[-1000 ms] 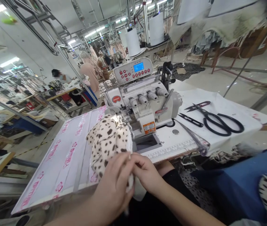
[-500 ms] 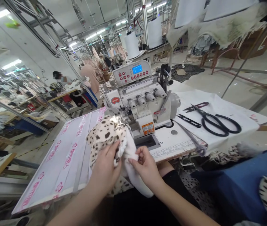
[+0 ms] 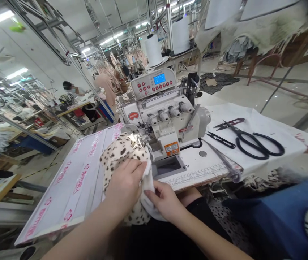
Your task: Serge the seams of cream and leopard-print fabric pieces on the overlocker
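Note:
Spotted cream fabric (image 3: 116, 151) with a white fuzzy reverse lies at the left front of a white sewing machine (image 3: 162, 119), its far edge under the needle and presser foot area. My left hand (image 3: 127, 180) grips the fabric near its right edge, fingers wrapped over it. Just to the right and nearer to me, my right hand (image 3: 163, 198) pinches the white side (image 3: 150, 184) of the cloth between thumb and fingers. The lower part of the fabric hangs over the table's front edge above my lap.
Black scissors (image 3: 254, 142) and two thread snips (image 3: 221, 139) lie on the right of the table. Thread cones (image 3: 153, 50) stand behind the machine. A blue cloth (image 3: 276, 213) is at lower right. A person (image 3: 72, 88) sits far left.
My left hand has shifted up and right, now flatter over the fabric's edge. My right hand has moved slightly down and left. The white flap hangs less far to the right.

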`<state>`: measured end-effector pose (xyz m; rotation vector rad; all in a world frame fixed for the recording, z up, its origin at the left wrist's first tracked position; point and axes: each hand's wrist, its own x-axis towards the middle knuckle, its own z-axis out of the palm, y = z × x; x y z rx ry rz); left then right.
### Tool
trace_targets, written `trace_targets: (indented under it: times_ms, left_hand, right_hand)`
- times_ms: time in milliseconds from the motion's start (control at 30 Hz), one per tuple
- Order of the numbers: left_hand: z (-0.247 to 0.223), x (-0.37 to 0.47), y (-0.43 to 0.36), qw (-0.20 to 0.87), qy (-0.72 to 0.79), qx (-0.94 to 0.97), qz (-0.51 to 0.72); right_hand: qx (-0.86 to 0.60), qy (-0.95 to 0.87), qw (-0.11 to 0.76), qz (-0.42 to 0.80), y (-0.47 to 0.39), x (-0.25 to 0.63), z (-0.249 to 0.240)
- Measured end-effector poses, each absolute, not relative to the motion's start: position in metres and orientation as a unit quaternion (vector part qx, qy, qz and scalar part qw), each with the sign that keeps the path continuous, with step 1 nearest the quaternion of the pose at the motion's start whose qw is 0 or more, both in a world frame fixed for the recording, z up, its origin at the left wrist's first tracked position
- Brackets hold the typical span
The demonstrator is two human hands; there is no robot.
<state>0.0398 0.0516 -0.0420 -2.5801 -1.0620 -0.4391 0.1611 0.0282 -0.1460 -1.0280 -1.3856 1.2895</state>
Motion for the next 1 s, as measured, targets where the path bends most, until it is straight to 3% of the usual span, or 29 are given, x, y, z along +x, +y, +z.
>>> trace_targets:
  times_ms: [267, 833, 1000]
  left_hand:
    - [-0.054, 0.038, 0.055, 0.181, -0.34, -0.911, -0.147]
    - [-0.048, 0.026, 0.103, 0.258, -0.246, -0.922, -0.15]
    - [-0.043, 0.029, 0.102, 0.19, -0.391, -0.877, -0.207]
  right_hand:
    - [-0.407, -0.626, 0.47, 0.47, 0.025, 0.173, -0.143]
    - [-0.457, -0.616, 0.434, 0.473, 0.05, 0.177, -0.134]
    - [-0.468, -0.63, 0.427, 0.449, 0.053, 0.178, -0.13]
